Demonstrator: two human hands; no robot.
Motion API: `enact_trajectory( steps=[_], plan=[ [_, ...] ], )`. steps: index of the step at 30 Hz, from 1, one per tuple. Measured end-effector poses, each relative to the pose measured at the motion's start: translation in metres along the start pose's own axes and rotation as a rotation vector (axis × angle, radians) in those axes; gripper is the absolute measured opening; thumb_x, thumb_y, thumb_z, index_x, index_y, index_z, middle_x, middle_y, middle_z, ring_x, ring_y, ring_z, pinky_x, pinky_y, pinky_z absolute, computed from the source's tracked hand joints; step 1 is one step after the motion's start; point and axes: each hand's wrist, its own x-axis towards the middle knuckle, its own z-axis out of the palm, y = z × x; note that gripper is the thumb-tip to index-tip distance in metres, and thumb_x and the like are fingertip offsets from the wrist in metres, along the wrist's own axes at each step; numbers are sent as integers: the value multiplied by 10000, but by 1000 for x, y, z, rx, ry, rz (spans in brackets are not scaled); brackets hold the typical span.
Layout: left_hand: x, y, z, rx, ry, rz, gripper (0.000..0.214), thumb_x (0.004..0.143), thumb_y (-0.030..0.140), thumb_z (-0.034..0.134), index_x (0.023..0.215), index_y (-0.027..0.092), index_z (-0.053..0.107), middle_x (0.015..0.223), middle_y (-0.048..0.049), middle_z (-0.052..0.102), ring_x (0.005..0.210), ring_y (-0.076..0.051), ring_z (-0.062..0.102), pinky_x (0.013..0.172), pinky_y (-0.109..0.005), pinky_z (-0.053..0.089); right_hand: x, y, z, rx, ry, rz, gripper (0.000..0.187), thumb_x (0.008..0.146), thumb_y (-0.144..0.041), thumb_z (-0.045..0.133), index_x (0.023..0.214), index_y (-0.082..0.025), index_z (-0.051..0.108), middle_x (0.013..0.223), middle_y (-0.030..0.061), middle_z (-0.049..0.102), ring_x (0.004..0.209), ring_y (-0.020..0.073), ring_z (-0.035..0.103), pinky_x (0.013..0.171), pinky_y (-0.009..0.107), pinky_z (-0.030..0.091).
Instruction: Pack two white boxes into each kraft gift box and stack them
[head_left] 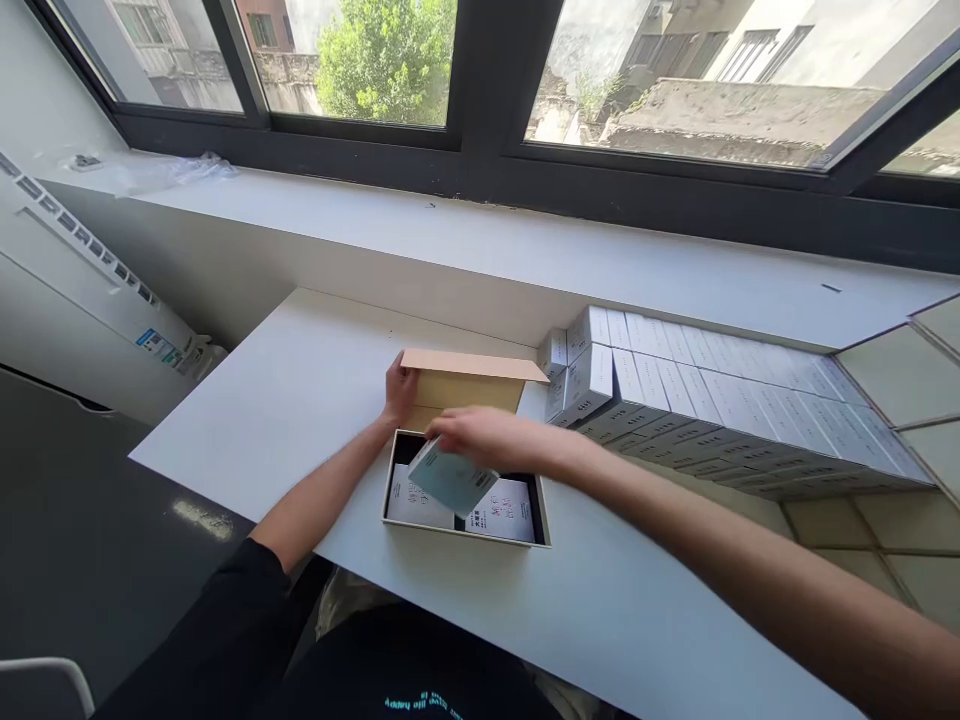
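Observation:
An open gift box [466,537] lies on the white table, its hinged lid [469,390] raised at the back. My left hand [400,390] is closed on the lid's left edge. Over the opening, my right hand [469,435] grips a small pale blue-green carton [454,482], which is tilted. Inside the box sit two light cartons with printed writing, the left carton [418,502] and the right carton [504,512]. The raised carton and my right hand hide part of the dark interior behind them.
Stacked white boxes [675,385] stand in long rows on the right, against the wall. The white table [300,370] meets a window ledge [360,215] at the back. Clear plastic wrap [176,175] lies on the ledge. A white appliance [82,270] stands at left.

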Motion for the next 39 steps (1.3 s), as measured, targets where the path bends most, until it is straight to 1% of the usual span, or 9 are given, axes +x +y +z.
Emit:
enact_trajectory(
  steps=[6,10,15,21,24,27,31,35,39],
  plan=[
    [1,3,3,-1,20,1,385,813,516,664,690,191,499,613,34,457,633,-121,416,595,-236,355,32,-4,58,46,94,6,411,998,-231,463,1402,-200,529,1261,122,641,1071,265,665,885,386,527],
    [1,3,4,-14,11,6,362,822,509,651,719,191,512,628,30,463,634,-125,416,595,-239,356,13,5,75,116,154,14,470,1021,-308,416,1482,-221,446,1389,114,581,1170,262,627,945,402,521],
    [1,5,3,2,35,29,392,831,518,642,690,195,471,605,43,395,602,-111,363,566,-233,327,-16,17,96,38,229,83,399,992,-249,439,1362,-187,572,1259,119,668,1151,275,630,1002,440,486],
    [-1,10,4,19,53,8,406,816,533,656,685,196,472,596,51,362,581,-103,314,546,-233,293,-5,14,118,75,234,110,399,989,-205,424,1355,-167,579,1257,127,669,1139,247,648,935,375,543],
    [-3,10,3,2,45,3,383,814,510,659,688,195,481,601,47,391,589,-106,343,554,-232,311,-15,15,104,52,315,34,393,1001,-250,441,1354,-160,587,1250,131,678,1114,259,665,921,402,560],
    [-3,8,2,-9,16,-10,327,819,460,663,710,190,514,621,35,449,619,-115,406,574,-234,343,-47,28,62,74,570,-15,352,1022,-307,418,1280,-221,642,1158,81,720,1001,208,700,881,373,578],
    [-3,8,1,-18,8,-18,301,808,459,664,728,192,550,645,18,497,668,-138,467,618,-251,373,-75,75,-13,-101,802,230,325,1018,-342,427,1160,-208,687,1095,72,728,945,194,687,839,355,561],
    [-3,9,2,-8,15,-4,309,818,465,648,714,196,539,654,11,509,678,-145,479,626,-258,381,-42,135,-50,-537,280,471,255,920,-199,561,1134,-195,699,1140,102,710,1110,268,621,961,427,459],
    [-4,12,2,-5,4,35,297,830,449,647,727,194,533,670,3,527,688,-151,493,616,-255,401,10,180,-37,-565,98,539,104,808,-145,706,909,-128,724,994,129,715,1059,263,632,1014,449,420]
  ],
)
